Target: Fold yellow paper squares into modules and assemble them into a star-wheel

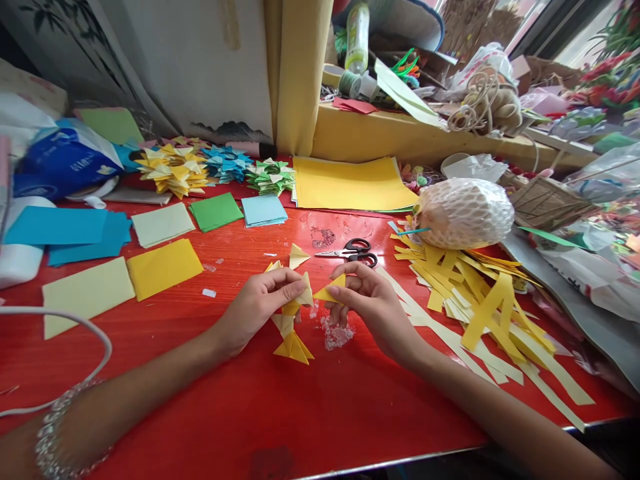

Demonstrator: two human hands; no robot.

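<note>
My left hand (pixel 267 303) is closed on a chain of folded paper pieces (pixel 289 327) in yellow and cream, whose lower end hangs down toward the red table. Between the thumb and fingers of my right hand (pixel 373 303) is a yellow folded paper triangle (pixel 336 289). Its tip points left and comes very close to the chain; I cannot tell whether they touch. A loose cream folded piece (pixel 299 256) lies just beyond my left hand. Black-handled scissors (pixel 353 252) rest behind my right hand, blades to the left.
Paper stacks in yellow (pixel 165 268), green (pixel 216 211) and blue (pixel 67 230) lie at the left. Behind them stand folded paper rings (pixel 173 167). Cut paper strips (pixel 493 313) and a net-wrapped round object (pixel 465 213) occupy the right. A white cable (pixel 103 333) curves near my left forearm.
</note>
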